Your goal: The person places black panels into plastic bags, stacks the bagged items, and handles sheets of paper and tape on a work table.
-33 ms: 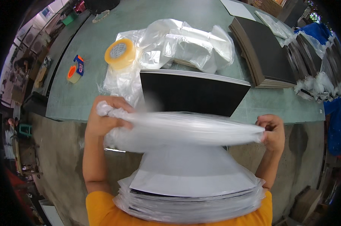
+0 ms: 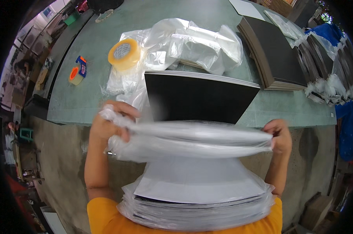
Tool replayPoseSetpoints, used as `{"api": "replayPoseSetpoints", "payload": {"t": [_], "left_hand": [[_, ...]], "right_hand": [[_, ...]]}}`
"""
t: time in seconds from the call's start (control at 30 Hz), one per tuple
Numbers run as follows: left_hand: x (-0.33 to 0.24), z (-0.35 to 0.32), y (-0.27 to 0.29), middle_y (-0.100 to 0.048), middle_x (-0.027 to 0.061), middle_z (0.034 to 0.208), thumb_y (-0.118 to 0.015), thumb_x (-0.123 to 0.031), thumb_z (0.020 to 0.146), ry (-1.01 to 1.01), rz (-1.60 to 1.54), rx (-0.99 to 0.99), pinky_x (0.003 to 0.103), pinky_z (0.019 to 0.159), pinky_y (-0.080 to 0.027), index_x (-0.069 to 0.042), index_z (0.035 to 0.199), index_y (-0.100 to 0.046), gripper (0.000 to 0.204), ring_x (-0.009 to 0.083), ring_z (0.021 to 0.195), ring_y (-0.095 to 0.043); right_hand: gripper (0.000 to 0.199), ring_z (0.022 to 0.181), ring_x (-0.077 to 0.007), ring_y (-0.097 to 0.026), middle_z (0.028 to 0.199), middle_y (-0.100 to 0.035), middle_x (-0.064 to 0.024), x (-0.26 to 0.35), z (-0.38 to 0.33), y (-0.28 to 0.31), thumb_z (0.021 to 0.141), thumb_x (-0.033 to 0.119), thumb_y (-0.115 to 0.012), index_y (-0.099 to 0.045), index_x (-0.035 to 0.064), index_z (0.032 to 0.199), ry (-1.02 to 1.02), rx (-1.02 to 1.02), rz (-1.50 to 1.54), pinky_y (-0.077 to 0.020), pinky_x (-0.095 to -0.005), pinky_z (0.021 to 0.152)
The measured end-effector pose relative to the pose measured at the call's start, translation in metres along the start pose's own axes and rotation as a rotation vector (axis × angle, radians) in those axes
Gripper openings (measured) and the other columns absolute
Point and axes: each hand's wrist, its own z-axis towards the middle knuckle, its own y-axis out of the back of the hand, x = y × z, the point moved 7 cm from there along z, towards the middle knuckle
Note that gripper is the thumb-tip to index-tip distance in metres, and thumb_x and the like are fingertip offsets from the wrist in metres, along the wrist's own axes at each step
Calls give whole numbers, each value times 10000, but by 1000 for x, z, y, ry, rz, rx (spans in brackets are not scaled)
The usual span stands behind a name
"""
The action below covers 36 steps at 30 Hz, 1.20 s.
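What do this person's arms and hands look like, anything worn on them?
Both hands, the left hand and right hand, are bare: no gloves, and no rings, watch or wristband can be made out. The forearms are uncovered as well. The only clothing in view is an orange-yellow top at the lower edge; its sleeves do not reach the forearms.

Clear plastic bag (image 2: 192,140) over a stack of black sheets (image 2: 200,195)

Bag mouth stretched wide, bunched at both ends; the stack stands tilted, lower end against the torso.
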Motion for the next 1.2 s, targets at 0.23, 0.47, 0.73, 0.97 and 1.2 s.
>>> {"api": "replayPoseSetpoints", "payload": {"t": [0.23, 0.47, 0.73, 0.97, 1.2], "left_hand": [[197, -55, -54, -582, 102, 927, -699, -212, 585, 610, -389, 141, 297, 754, -425, 15, 935, -586, 433, 188, 872, -545], [219, -58, -9, -595, 126, 927, -669, -182, 646, 801, 599, 14, 310, 763, -430, -15, 908, -597, 319, 227, 874, -564], [-20, -6, -115, -607, 146, 864, -634, -82, 653, -17, 224, 461, 338, 711, -450, -41, 888, -595, 241, 269, 805, -590], [210, 1, -134, -590, 173, 763, -552, -89, 740, 193, 642, 321, 369, 639, -463, -28, 859, -561, 134, 324, 745, -592], [40, 88, -105, -577, 146, 666, -530, -219, 817, -55, 262, -272, 318, 517, -441, -12, 790, -543, 210, 219, 578, -590]], "right_hand": [[326, 664, -127, -559, 789, -566, -34, -250, -58, 54, 676, 8, -618, -507, 1, 983, -713, -16, 421, -476, -242, 569], [157, 690, -153, -566, 786, -595, -52, -201, -26, 63, 759, 150, -573, -574, 9, 831, -617, 14, -1256, -446, -272, 623], [556, 1277, -302, -147, 1351, -206, -208, -73, -21, -158, 886, 327, -385, -244, -34, 1285, -97, 1192, -309, -126, -387, 1032], [719, 1191, -297, -317, 1261, -362, -188, -257, -12, -30, 821, 575, -320, -366, -20, 1221, -721, 626, -907, -242, -351, 980], [298, 719, -128, -575, 759, -605, -84, -138, 65, -119, 793, 285, -585, -588, -6, 858, -414, 313, -190, -458, -263, 658]]}}
